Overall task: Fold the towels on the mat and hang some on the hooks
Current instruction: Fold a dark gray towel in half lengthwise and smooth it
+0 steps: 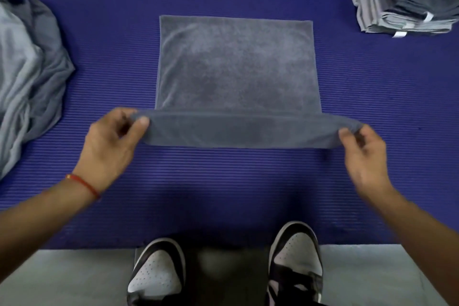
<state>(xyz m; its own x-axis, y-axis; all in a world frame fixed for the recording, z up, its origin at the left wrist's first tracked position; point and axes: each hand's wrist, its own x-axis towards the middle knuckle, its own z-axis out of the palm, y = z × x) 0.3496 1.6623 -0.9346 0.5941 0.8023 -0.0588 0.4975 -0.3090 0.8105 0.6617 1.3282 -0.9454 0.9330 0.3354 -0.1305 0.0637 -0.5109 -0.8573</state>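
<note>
Purple mat (248, 181) bare around towel (236, 64); left hand (111, 141), right hand (365, 154) grip pinching near-edge corners, seemingly lifted

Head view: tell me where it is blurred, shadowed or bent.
Head view: right hand slightly smeared, left hand sharper; a soft shadow on the mat ahead of the shoes; mat ridges bow near the frame edges; no glare on the towel.

Left hand (109, 141) and right hand (365, 154) pinch the near corners of a grey towel (236, 64) on the blue mat (111, 32).
</note>
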